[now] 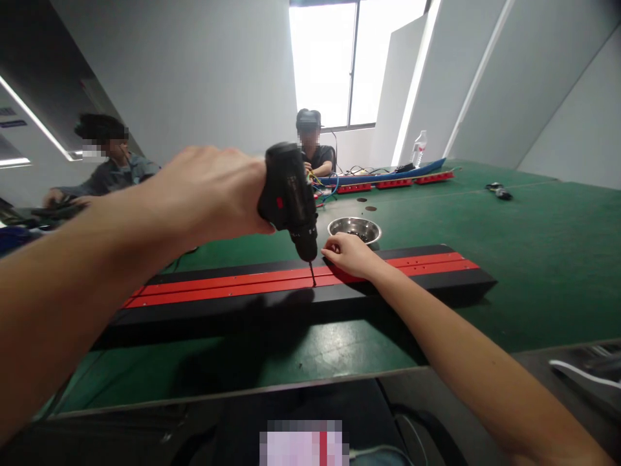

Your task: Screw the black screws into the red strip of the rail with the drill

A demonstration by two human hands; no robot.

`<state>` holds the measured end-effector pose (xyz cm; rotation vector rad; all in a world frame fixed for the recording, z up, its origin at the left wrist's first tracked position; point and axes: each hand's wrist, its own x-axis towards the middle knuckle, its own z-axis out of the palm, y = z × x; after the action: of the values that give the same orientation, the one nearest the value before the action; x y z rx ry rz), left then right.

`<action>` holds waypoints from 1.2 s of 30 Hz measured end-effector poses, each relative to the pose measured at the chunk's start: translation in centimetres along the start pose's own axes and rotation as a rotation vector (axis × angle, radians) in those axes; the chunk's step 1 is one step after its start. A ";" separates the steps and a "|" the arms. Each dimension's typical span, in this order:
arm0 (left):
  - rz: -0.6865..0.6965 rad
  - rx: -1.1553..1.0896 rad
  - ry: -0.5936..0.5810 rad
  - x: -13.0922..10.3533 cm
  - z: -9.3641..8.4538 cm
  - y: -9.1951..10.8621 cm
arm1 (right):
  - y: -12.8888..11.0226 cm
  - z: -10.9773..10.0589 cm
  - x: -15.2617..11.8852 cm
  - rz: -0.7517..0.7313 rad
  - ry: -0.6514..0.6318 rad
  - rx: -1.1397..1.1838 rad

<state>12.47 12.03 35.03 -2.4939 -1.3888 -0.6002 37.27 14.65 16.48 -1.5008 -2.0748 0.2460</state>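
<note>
- Left hand (223,188), mid-frame, clamped round drill (292,191): bit (312,273) should meet red strip (276,283) squarely
- Right hand (353,254), centre-right, fingers curled, whether closed I can't tell: best clear of bit

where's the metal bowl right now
In the head view, the metal bowl is slightly right of centre on the green table, beyond the black-and-red bar and partly hidden by the right hand.
</note>
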 end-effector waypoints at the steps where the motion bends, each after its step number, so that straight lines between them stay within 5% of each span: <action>1: 0.051 0.111 0.010 0.0 0.4 0.8 | 0.0 0.0 0.0 -0.002 0.000 -0.003; 5: 0.144 0.322 -0.007 0.1 0.9 2.3 | -0.1 0.1 0.0 -0.047 0.005 -0.015; 22: 0.076 0.381 -0.081 -0.2 0.0 3.7 | 0.4 0.5 -0.1 -0.038 -0.024 0.009; 26: 0.125 0.437 -0.115 0.0 -0.3 2.5 | 0.3 0.7 -0.3 -0.053 -0.023 -0.019; 29: 0.146 0.341 -0.286 0.6 -1.1 0.9 | 0.0 0.2 -0.4 -0.044 0.009 -0.086; 33: -0.103 0.140 -0.543 1.2 -2.0 -1.6 | 0.8 -1.7 0.6 0.043 0.108 -0.215; 36: -0.190 -0.081 -0.583 0.7 -1.6 -3.7 | 3.1 -3.4 2.4 0.167 0.128 -0.312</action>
<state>9.27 13.87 36.75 -2.7472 -1.8377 0.0657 41.15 17.41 18.67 -1.8256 -1.9540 -0.1165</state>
